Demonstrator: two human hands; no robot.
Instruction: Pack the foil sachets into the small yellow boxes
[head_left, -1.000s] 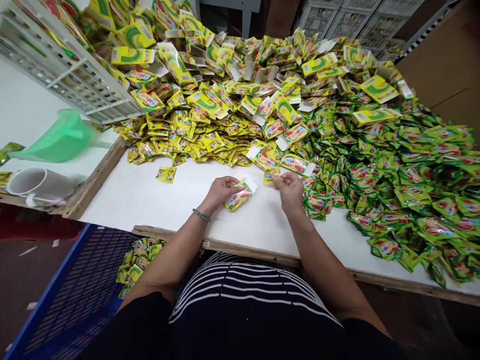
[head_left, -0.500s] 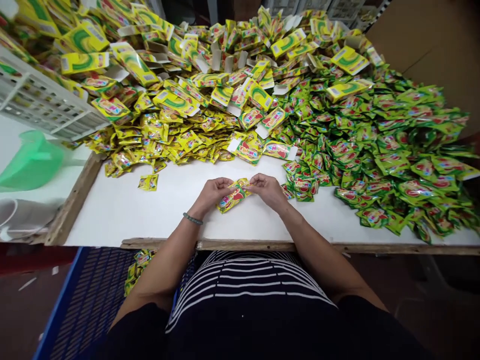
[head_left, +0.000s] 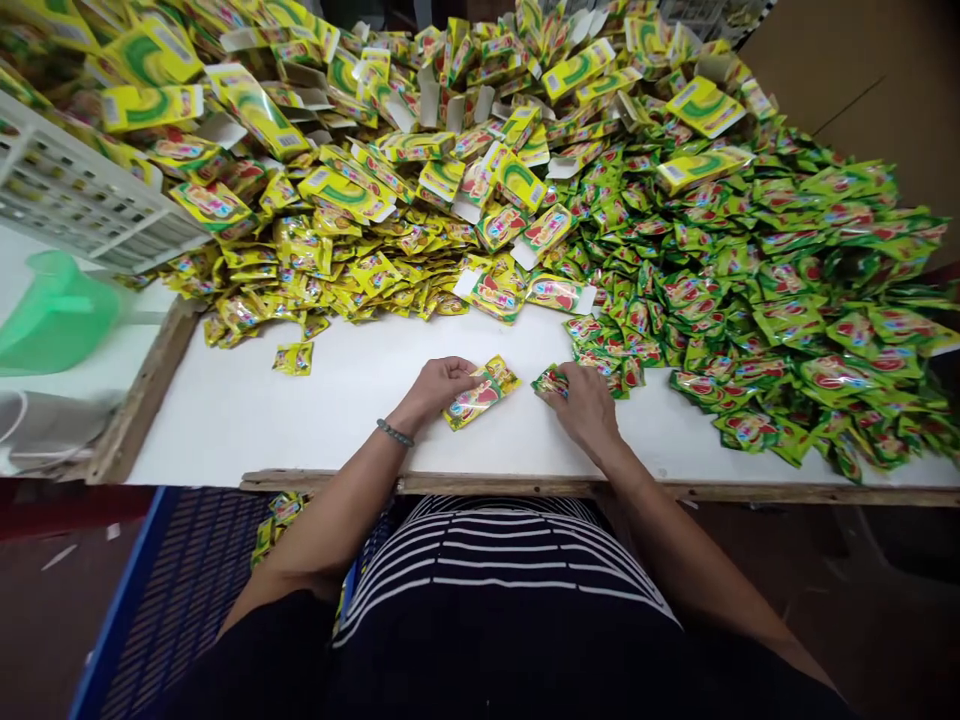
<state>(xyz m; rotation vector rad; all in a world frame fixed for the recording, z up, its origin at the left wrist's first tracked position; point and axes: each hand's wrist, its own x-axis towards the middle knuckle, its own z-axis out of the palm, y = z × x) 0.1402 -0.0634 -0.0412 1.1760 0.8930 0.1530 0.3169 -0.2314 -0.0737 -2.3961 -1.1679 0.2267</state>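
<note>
My left hand [head_left: 437, 392], with a beaded bracelet at the wrist, pinches a small yellow-green box [head_left: 472, 402]. A yellow packet [head_left: 502, 374] shows at the box's upper right end; whether it is partly inside is hard to tell. My right hand [head_left: 589, 405] is closed on a green packet [head_left: 551, 381] beside the small pile of green packets. Behind my hands lie yellow packets [head_left: 375, 275] on the left and a large heap of green packets [head_left: 780, 300] on the right.
Many yellow boxes [head_left: 345, 190] are heaped at the back. At left are a white crate [head_left: 97, 190], a green scoop [head_left: 60, 315] and a white cup [head_left: 52, 430]. A wooden strip [head_left: 487, 486] edges the white table [head_left: 247, 420]. A blue crate [head_left: 172, 590] stands below.
My right hand has left the yellow packet and box, moved right and closed on a green packet. My left hand still holds the box.
</note>
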